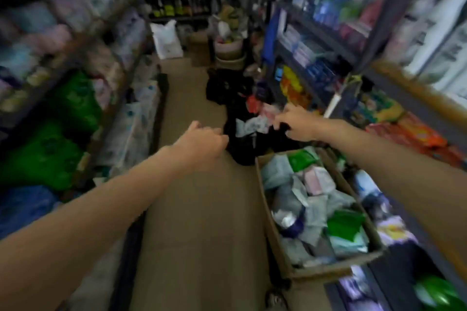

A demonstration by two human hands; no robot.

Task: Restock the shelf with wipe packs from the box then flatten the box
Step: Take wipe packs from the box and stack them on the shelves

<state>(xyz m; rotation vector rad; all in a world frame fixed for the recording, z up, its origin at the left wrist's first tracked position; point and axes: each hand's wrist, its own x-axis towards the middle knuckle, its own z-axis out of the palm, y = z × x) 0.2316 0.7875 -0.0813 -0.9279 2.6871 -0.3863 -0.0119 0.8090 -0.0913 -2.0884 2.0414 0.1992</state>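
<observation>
An open cardboard box (270,219) stands on the aisle floor at my lower right, filled with several wipe packs (318,179) in grey, pink, green and pale blue. Both my arms reach forward over the aisle. My left hand (202,142) is curled into a loose fist with nothing visible in it. My right hand (294,122) hovers past the far end of the box, fingers spread and pointing down above black bags; it holds nothing. The frame is motion-blurred. Shelves on the right (326,40) hold blue and white packs.
Black bags (240,113) with mixed goods lie on the floor ahead of the box. Left shelving (75,98) carries green and pastel packs. A white sack (166,40) and stacked tubs (228,50) stand at the aisle's far end. Tan floor (197,222) runs between the shelves.
</observation>
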